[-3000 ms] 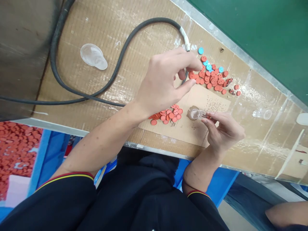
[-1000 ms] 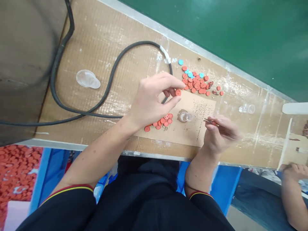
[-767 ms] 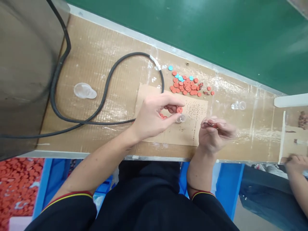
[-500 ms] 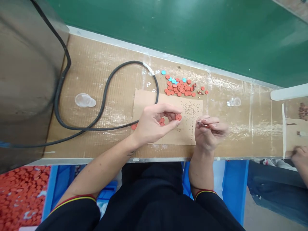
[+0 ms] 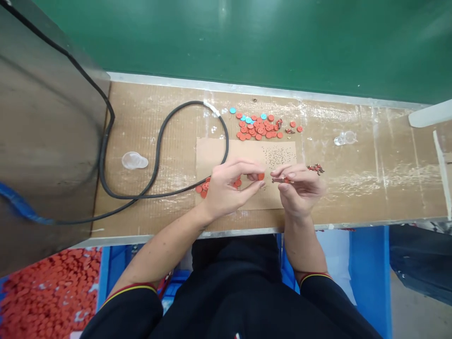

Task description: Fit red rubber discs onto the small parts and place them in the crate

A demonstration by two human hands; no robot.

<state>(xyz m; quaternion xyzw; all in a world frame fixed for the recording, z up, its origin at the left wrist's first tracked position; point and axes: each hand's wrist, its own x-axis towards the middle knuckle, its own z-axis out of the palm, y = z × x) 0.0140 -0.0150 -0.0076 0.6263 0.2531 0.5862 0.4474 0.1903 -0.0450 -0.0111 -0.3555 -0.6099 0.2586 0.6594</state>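
Between thumb and fingers, my left hand point(image 5: 233, 184) pinches a red button-like disc point(image 5: 261, 176), turned nearly edge-on. More red discs show behind its palm. Facing it, my right hand point(image 5: 300, 186) grips a small red-and-dark figure-like piece point(image 5: 283, 180) by thumb and fingertips, pointing left. A narrow gap separates the two held parts. Both hands hover over a brown cardboard sheet point(image 5: 208, 153) on which many tiny dark bits point(image 5: 278, 155) lie. Past the right fingers are more red-and-dark pieces point(image 5: 315, 168) on the bench. Partly hidden by my left wrist is a group of red discs point(image 5: 203, 188).
Red discs point(image 5: 260, 129) and several blue discs point(image 5: 248, 120) lie behind the sheet. A black cable point(image 5: 159, 136) loops over the bench at left. Clear plastic pieces point(image 5: 134, 160) point(image 5: 345, 138) sit on either side. Below left is a mass of red discs point(image 5: 52, 292).
My right hand has moved left and lowered its piece toward the disc. The disc in my left hand has turned from face-on to edge-on. The camera view has shifted.
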